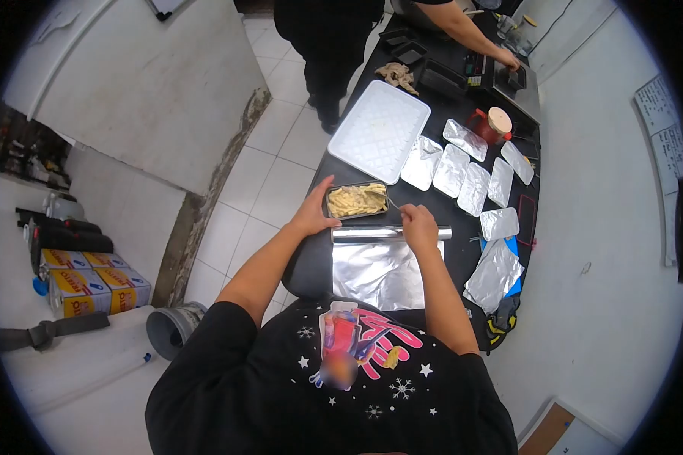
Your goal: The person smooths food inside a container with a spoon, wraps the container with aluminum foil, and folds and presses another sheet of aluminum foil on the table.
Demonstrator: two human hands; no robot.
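Note:
A dark rectangular container (355, 200) filled with a pale yellow food lies on the black table. My left hand (313, 208) grips its left end, with the thumb at the near edge and the fingers at the far corner. My right hand (419, 226) is closed round the handle of a small metal utensil (388, 198), whose head rests in the food at the right end. Just below the container is a roll of foil (368, 234), and an unrolled foil sheet (376, 273) spreads from it toward me.
Several foil-covered containers (451, 170) lie to the right, near a red pot (492, 125). Beyond my container is a white tray (379, 130). Loose foil (495, 277) lies at the right edge. At the far end, a co-worker's hand (506, 58) touches a dark container (511, 76).

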